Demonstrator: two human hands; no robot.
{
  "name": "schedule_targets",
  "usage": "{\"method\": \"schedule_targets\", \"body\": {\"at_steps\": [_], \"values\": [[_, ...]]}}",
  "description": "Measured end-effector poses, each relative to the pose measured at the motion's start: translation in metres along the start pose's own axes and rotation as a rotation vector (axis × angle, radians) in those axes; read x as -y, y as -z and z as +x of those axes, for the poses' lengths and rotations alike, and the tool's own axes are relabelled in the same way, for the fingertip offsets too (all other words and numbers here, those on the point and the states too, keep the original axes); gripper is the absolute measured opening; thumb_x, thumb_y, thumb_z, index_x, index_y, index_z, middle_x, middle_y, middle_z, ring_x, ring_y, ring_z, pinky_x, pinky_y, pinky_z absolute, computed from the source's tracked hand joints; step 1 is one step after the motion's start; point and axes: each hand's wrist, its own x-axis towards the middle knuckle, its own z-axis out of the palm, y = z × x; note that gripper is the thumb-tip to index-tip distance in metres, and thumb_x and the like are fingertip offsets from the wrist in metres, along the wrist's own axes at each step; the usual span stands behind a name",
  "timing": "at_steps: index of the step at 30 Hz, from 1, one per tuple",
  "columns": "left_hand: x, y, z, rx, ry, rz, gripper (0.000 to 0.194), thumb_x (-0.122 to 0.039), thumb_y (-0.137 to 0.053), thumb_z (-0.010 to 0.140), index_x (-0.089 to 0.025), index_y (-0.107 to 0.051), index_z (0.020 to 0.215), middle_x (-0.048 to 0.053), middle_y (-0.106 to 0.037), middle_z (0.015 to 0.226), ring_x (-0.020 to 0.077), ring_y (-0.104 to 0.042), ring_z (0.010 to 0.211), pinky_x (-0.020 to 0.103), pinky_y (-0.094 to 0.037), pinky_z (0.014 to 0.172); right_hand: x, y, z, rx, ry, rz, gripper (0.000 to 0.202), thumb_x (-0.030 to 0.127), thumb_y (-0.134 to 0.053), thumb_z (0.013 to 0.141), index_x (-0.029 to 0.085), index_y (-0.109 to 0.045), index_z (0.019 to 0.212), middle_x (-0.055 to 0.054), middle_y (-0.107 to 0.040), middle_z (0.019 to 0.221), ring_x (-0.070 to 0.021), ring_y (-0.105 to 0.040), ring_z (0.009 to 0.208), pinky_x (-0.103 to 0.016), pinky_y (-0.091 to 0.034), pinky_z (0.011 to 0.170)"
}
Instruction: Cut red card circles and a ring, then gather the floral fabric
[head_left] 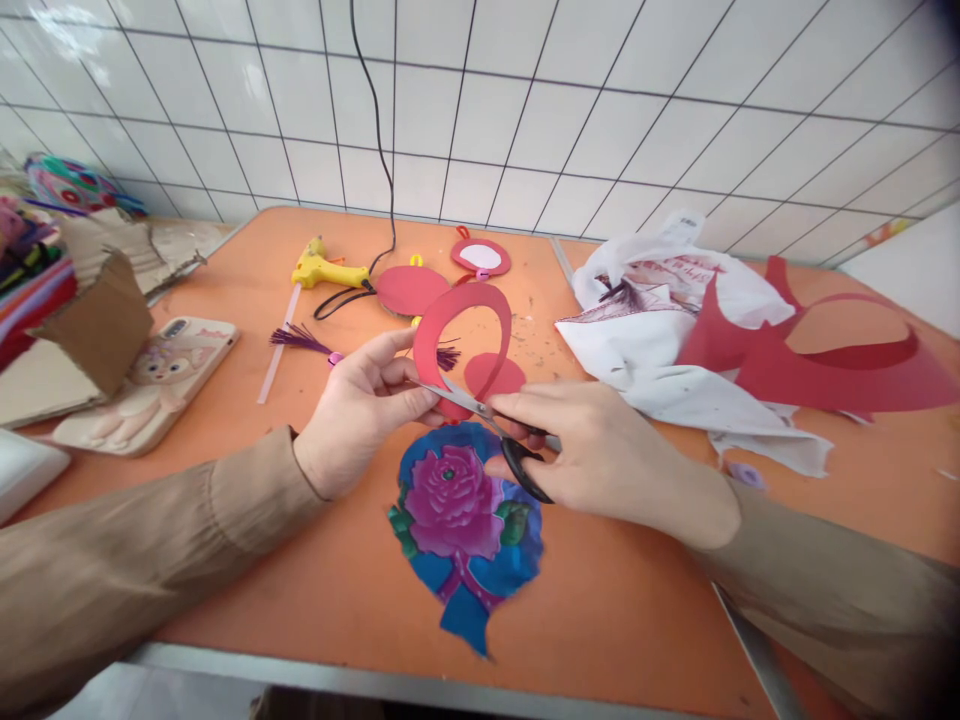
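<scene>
My left hand (365,410) pinches the lower left edge of a red paper ring (501,305), held up above the table. My right hand (600,450) grips black-handled scissors (517,468), their blades pointing left across the bottom of the ring, close to my left fingertips. Below the scissors lies a blue cutout with a purple flower (454,500). Behind the ring I see a red paper disc (499,375) on the table. Left of the ring sits a bigger red oval (401,290), and a purple tassel (304,340) with a pink bell rests near my left hand.
A yellow glue gun (326,270) with its glue stick and black cord lies at the back left. A phone (157,385) and cardboard (90,340) are on the left. To the right are white cloth (637,350) and red paper scraps (780,365). A red-rimmed oval (480,257) lies near the wall.
</scene>
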Motion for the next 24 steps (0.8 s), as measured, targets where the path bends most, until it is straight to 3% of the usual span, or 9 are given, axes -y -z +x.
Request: {"method": "schedule_targets", "body": {"at_steps": [12, 21, 24], "values": [[0.0007, -0.0001, 0.0008, 0.001, 0.008, -0.021, 0.04, -0.013, -0.07, 0.071, -0.015, -0.056, 0.109, 0.004, -0.071, 0.079, 0.0181, -0.069, 0.072, 0.027, -0.057, 0.063, 0.0006, -0.0011, 0.0017, -0.005, 0.013, 0.057, 0.022, 0.021, -0.063, 0.074, 0.018, -0.043, 0.065, 0.005, -0.041, 0.058, -0.0089, -0.036, 0.052, -0.024, -0.024, 0.052], [-0.0013, 0.0011, 0.001, -0.023, -0.003, -0.03, 0.039, -0.011, -0.071, 0.069, -0.014, -0.057, 0.106, 0.004, -0.072, 0.081, 0.0183, -0.07, 0.07, 0.028, -0.057, 0.062, -0.0001, 0.0018, 0.0009, 0.007, -0.011, 0.0, 0.011, 0.017, -0.061, 0.07, 0.019, -0.051, 0.073, 0.003, -0.047, 0.061, -0.0113, -0.041, 0.057, -0.024, -0.024, 0.054], [-0.0013, 0.0016, 0.0014, -0.032, -0.014, -0.022, 0.038, -0.01, -0.07, 0.07, -0.014, -0.057, 0.105, 0.004, -0.072, 0.082, 0.0178, -0.07, 0.071, 0.027, -0.058, 0.062, -0.0004, 0.0027, 0.0005, 0.019, -0.014, -0.039, 0.012, 0.017, -0.059, 0.07, 0.019, -0.047, 0.067, 0.003, -0.045, 0.059, -0.0118, -0.041, 0.057, -0.025, -0.023, 0.054]]}}
